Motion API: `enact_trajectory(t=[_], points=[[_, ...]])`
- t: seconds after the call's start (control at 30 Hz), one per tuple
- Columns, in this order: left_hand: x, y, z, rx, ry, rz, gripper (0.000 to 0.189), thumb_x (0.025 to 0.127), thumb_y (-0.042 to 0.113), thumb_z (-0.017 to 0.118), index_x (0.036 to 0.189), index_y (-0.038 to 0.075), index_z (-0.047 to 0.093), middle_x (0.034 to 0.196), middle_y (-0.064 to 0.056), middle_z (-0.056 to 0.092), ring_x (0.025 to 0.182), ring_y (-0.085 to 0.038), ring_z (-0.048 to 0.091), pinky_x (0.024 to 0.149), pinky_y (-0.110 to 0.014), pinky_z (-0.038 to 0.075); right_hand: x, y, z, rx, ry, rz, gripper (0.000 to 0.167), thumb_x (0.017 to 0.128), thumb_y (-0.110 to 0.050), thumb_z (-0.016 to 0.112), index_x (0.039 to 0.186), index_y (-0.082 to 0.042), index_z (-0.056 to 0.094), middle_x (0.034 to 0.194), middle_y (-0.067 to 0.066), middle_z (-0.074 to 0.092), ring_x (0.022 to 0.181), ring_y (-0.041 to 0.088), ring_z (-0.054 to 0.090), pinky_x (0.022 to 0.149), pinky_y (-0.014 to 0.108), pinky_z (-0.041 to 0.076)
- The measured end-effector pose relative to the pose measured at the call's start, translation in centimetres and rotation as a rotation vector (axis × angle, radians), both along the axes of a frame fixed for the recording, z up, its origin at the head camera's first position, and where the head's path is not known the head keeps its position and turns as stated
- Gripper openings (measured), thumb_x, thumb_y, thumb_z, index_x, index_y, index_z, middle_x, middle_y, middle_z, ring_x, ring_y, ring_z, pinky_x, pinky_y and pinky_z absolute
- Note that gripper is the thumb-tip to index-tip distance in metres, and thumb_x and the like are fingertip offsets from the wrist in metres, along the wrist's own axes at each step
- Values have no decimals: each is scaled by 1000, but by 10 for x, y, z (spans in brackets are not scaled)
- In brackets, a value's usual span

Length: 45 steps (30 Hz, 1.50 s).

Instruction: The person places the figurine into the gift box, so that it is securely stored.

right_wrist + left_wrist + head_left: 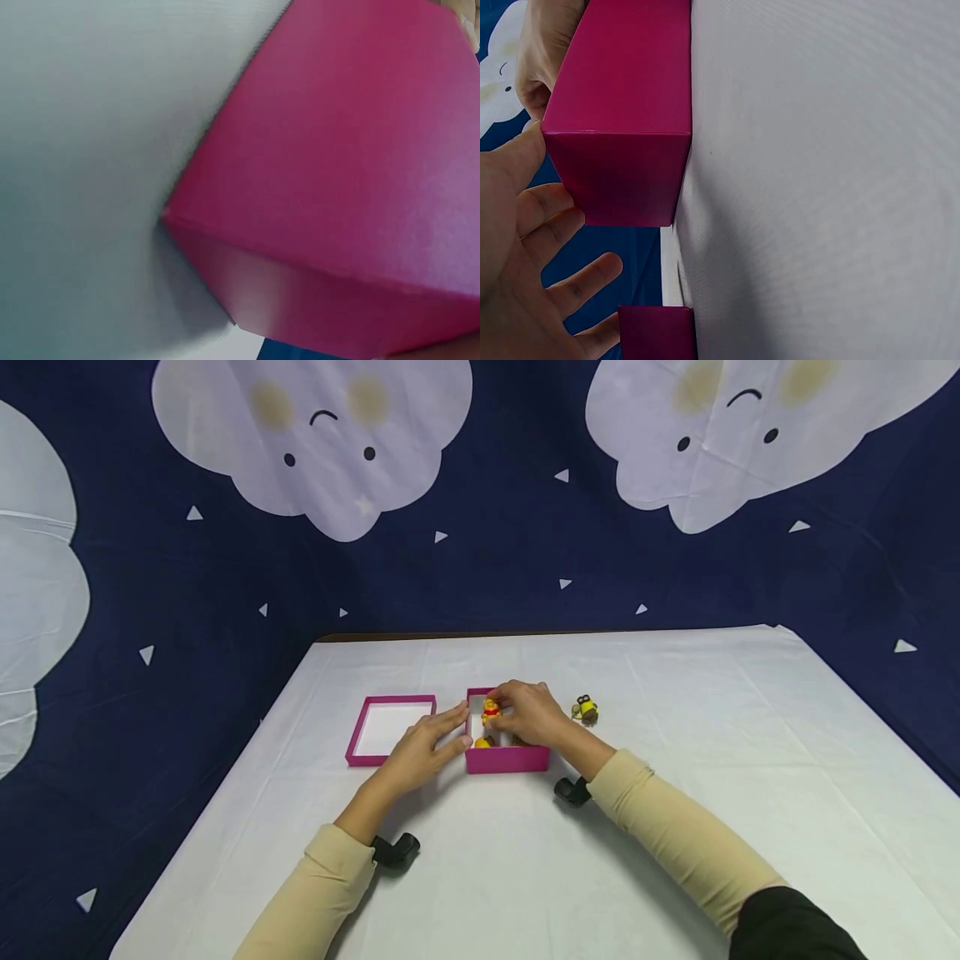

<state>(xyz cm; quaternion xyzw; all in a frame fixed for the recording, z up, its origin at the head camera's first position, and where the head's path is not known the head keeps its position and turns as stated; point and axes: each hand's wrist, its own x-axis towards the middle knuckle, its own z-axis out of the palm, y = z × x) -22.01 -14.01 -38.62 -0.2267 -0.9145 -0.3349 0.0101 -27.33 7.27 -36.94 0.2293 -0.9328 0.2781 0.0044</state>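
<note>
Closest is the front wall of an open pink box point(507, 761) on the white table point(487, 877). The left hand point(426, 745), fingers loose, touches the box's left side. A little yellow toy point(483, 742) is inside by the front wall. Just past it, the right hand point(528, 710) pinches a yellow bear in a red shirt point(491, 713). The bear is at the left end of that grip, by the box's left wall. Its long way goes from feet near us to head toward the table's far edge. It looks tiny from here, so I can't tell if its feet touch the box bottom. A yellow toy with goggles point(587, 710) is toward the table's right edge; a pink lid point(401, 699) lies toward the left edge.
</note>
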Motion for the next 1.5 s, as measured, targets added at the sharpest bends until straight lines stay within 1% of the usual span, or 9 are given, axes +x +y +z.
enact_trajectory(t=[0.17,0.37,0.53,0.73,0.87,1.07,1.23,1.33,1.5], points=[[0,1,1,2,-1,7,54,94,39,54,141,14,44,151,4,37,140,-33,34,115,-59,19,-1,-2,1,35,9,-1,47,78,-31,77,118,-10,64,112,6,70,104,18,66,96,43,37],[0,1,1,1,4,-2,54,94,38,54,141,12,44,151,3,37,140,-31,34,118,-55,17,-3,-5,2,90,-11,-6,51,77,-34,77,120,-8,64,112,6,71,108,20,64,99,44,38],[1,1,1,1,5,-2,54,94,37,55,141,12,44,151,2,37,140,-31,35,118,-54,17,-3,-7,2,123,1,-5,52,77,-37,77,119,-9,64,112,6,71,108,21,64,100,45,39],[1,2,2,-3,-13,7,55,94,38,56,142,13,43,151,3,37,141,-30,34,118,-55,16,-2,-10,0,176,46,-14,48,77,-39,76,114,-12,67,109,4,72,105,21,65,96,45,42],[1,3,2,-10,-14,7,55,94,38,55,142,13,43,151,3,36,141,-29,33,118,-55,16,-2,-11,-2,210,68,-24,41,78,-39,75,109,-13,69,104,1,73,101,20,66,95,44,44],[2,2,1,-8,-13,10,56,94,39,54,142,13,43,151,3,36,141,-30,33,117,-56,16,-2,-14,-5,247,50,-45,36,81,-38,73,106,-12,70,99,0,73,97,19,66,98,44,42],[1,2,0,-12,-2,4,55,94,39,54,142,13,43,151,3,36,141,-31,34,116,-57,18,-1,-14,-5,280,43,-60,34,81,-40,73,102,-13,71,95,-1,74,92,19,66,95,43,43],[1,2,-1,-11,-4,8,55,94,39,54,142,13,43,151,3,37,140,-33,34,115,-59,20,-1,-13,-5,273,46,-40,35,81,-40,72,104,-13,71,97,-1,74,93,19,66,94,43,44],[1,2,0,-3,-9,14,54,94,38,55,141,13,44,151,3,37,140,-32,34,116,-58,18,-1,-12,-4,265,57,-6,37,83,-39,71,111,-14,70,105,-1,73,99,19,67,94,43,45]])
